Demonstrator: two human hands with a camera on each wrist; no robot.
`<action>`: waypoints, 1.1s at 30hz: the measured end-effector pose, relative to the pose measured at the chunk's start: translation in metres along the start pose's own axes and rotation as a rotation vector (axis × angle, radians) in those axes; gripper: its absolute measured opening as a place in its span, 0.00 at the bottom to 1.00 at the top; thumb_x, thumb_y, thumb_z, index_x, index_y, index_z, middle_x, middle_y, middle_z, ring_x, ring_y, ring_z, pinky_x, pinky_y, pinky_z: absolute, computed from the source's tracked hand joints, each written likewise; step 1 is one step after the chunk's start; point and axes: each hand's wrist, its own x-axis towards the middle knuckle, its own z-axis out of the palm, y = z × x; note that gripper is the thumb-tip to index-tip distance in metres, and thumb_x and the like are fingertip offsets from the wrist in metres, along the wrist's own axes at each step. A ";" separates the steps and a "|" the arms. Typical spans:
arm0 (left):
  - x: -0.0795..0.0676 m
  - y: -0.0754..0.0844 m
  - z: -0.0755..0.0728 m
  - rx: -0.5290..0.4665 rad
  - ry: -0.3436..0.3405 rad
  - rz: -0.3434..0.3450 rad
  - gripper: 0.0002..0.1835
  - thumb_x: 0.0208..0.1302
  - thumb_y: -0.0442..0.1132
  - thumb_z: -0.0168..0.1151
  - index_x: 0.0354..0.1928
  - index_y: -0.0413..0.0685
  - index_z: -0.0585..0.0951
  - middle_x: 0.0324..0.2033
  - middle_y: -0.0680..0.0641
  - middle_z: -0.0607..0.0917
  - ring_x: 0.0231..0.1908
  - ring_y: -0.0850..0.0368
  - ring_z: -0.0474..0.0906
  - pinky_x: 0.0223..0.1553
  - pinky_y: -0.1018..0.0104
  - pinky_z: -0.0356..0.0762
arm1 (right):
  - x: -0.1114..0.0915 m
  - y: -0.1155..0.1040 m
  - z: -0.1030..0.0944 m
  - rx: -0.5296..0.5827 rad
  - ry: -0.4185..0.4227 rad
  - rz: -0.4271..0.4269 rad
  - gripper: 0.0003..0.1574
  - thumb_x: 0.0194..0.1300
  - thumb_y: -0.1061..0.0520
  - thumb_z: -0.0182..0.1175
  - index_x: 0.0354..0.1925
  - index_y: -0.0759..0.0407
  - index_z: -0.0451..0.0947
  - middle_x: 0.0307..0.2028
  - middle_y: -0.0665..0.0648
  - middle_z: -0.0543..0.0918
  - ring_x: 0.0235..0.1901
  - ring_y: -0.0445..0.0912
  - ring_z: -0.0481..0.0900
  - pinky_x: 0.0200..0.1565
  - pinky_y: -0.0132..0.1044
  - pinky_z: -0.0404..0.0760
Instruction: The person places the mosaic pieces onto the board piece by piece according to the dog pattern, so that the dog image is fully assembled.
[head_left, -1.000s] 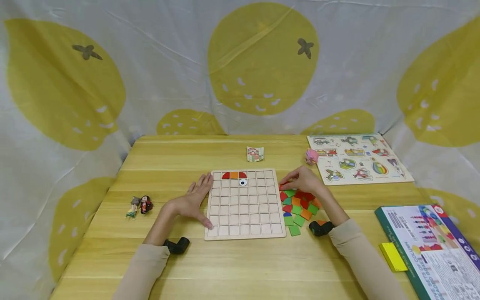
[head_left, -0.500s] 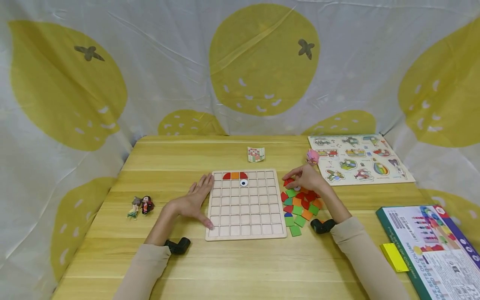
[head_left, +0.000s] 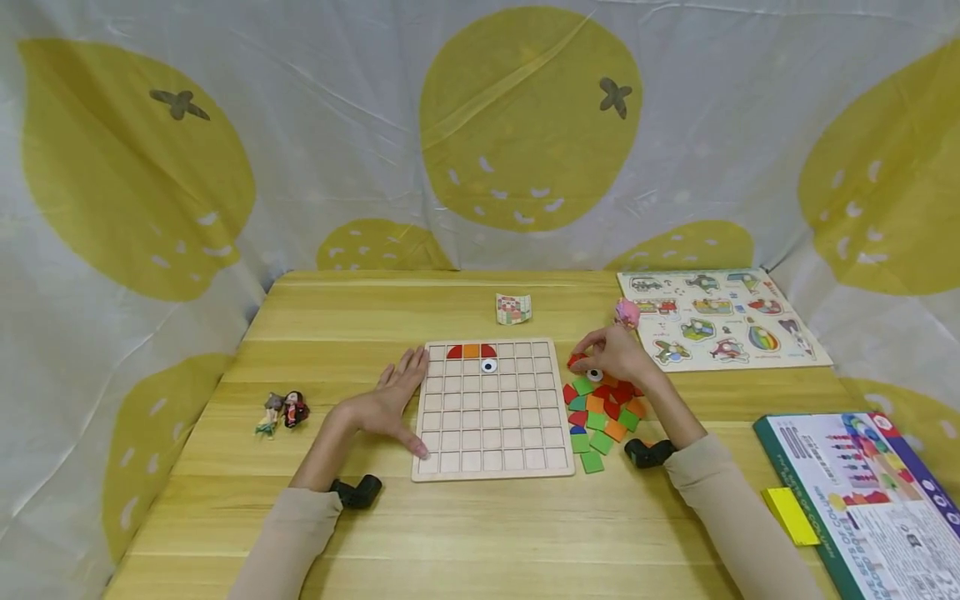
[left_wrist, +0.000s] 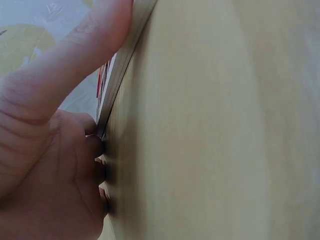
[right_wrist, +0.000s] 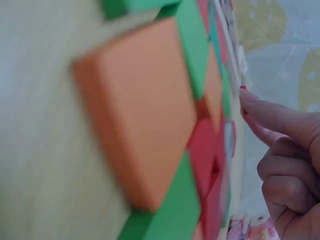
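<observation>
A wooden grid board [head_left: 491, 417] lies in the middle of the table. In its far row sit an orange square [head_left: 471, 351] and two red rounded pieces, with an eye disc [head_left: 489, 366] just below. My left hand [head_left: 384, 406] rests with spread fingers at the board's left edge, the thumb on its near corner. My right hand [head_left: 615, 354] is over the far end of a heap of coloured tiles [head_left: 600, 420], pinching a small red piece [head_left: 576, 362] between thumb and forefinger. Fingers hide most of that piece. Another eye disc [head_left: 594, 375] shows beneath the hand.
A small pattern card [head_left: 513, 309] lies beyond the board. A pink figure [head_left: 627, 313] stands by a picture puzzle [head_left: 720, 329] at the back right. Two little dolls [head_left: 283, 412] lie left; a large box [head_left: 862, 492] and a yellow block [head_left: 791, 516] are at right.
My right hand has drawn back a little to the right from the board's edge, with the red piece, uncovering tiles at the heap's left. My left hand has stayed in place.
</observation>
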 end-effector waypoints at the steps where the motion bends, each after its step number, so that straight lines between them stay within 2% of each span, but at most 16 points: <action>1: -0.001 0.000 0.000 0.004 0.000 -0.001 0.83 0.31 0.63 0.78 0.74 0.41 0.26 0.74 0.39 0.22 0.74 0.40 0.18 0.73 0.38 0.25 | 0.001 -0.004 0.002 0.007 0.004 -0.012 0.12 0.52 0.55 0.74 0.36 0.58 0.86 0.11 0.48 0.61 0.13 0.42 0.55 0.18 0.31 0.55; 5: -0.002 -0.001 -0.002 0.012 -0.004 -0.004 0.83 0.31 0.64 0.78 0.74 0.40 0.26 0.74 0.38 0.22 0.74 0.40 0.18 0.73 0.38 0.26 | 0.006 -0.031 0.018 0.055 -0.011 -0.018 0.11 0.52 0.53 0.73 0.36 0.54 0.87 0.11 0.48 0.58 0.13 0.42 0.53 0.19 0.32 0.56; 11: -0.001 -0.001 -0.002 0.017 0.005 -0.004 0.83 0.30 0.64 0.78 0.74 0.40 0.27 0.74 0.38 0.23 0.74 0.39 0.18 0.73 0.38 0.25 | 0.022 -0.079 0.062 0.120 -0.034 -0.009 0.11 0.51 0.54 0.74 0.34 0.55 0.87 0.11 0.49 0.59 0.15 0.43 0.53 0.22 0.32 0.57; 14: -0.001 -0.001 -0.002 0.020 0.003 0.000 0.83 0.30 0.65 0.78 0.74 0.40 0.27 0.74 0.38 0.23 0.74 0.39 0.18 0.73 0.38 0.25 | 0.030 -0.095 0.083 0.145 -0.020 -0.003 0.11 0.48 0.56 0.76 0.32 0.56 0.87 0.16 0.50 0.70 0.16 0.42 0.55 0.22 0.32 0.56; 18: -0.002 -0.002 -0.001 0.021 -0.003 0.001 0.82 0.32 0.64 0.78 0.74 0.39 0.27 0.74 0.38 0.23 0.74 0.39 0.18 0.73 0.38 0.25 | 0.038 -0.105 0.102 0.146 -0.006 0.014 0.11 0.45 0.58 0.77 0.30 0.58 0.87 0.30 0.53 0.83 0.20 0.42 0.61 0.22 0.31 0.58; 20: -0.002 -0.001 0.000 0.017 -0.008 0.001 0.82 0.32 0.64 0.78 0.74 0.39 0.27 0.74 0.37 0.23 0.74 0.39 0.18 0.73 0.38 0.24 | 0.040 -0.106 0.107 0.132 0.003 0.023 0.11 0.44 0.59 0.78 0.29 0.59 0.87 0.30 0.55 0.85 0.21 0.43 0.63 0.22 0.31 0.60; 24: -0.002 -0.001 -0.001 -0.003 -0.004 -0.003 0.82 0.32 0.63 0.79 0.74 0.39 0.27 0.74 0.37 0.23 0.74 0.39 0.18 0.73 0.37 0.24 | 0.043 -0.107 0.111 0.105 0.018 0.025 0.11 0.42 0.59 0.78 0.28 0.57 0.87 0.28 0.54 0.85 0.22 0.45 0.67 0.23 0.32 0.63; 33: -0.003 0.002 -0.001 -0.016 -0.002 -0.004 0.82 0.32 0.62 0.79 0.74 0.39 0.27 0.74 0.37 0.23 0.74 0.39 0.18 0.73 0.38 0.24 | 0.043 -0.106 0.108 0.126 -0.008 0.030 0.11 0.44 0.58 0.78 0.30 0.56 0.88 0.32 0.53 0.86 0.24 0.43 0.66 0.24 0.31 0.61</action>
